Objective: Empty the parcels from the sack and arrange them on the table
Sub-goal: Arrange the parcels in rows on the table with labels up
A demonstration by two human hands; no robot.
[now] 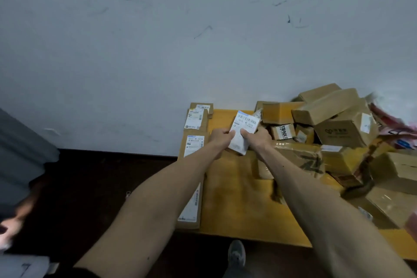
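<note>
Both my hands hold one small parcel (pixel 244 131) with a white barcode label, lifted above the yellow table (pixel 239 205). My left hand (pixel 220 139) grips its left edge and my right hand (pixel 256 139) grips its right edge. Along the table's left edge lie several flat brown parcels in a row, labels up, such as one (pixel 194 145) just left of my left hand and one (pixel 196 118) further back. A jumbled heap of brown cardboard boxes (pixel 334 128) fills the right side of the table. No sack is clearly visible.
A pale wall stands directly behind the table. Red and pink packaging (pixel 397 133) shows blurred at the far right. Another person's hand (pixel 11 228) and grey clothing are at the left edge over a dark floor. My shoe (pixel 236 255) is below the table's front edge.
</note>
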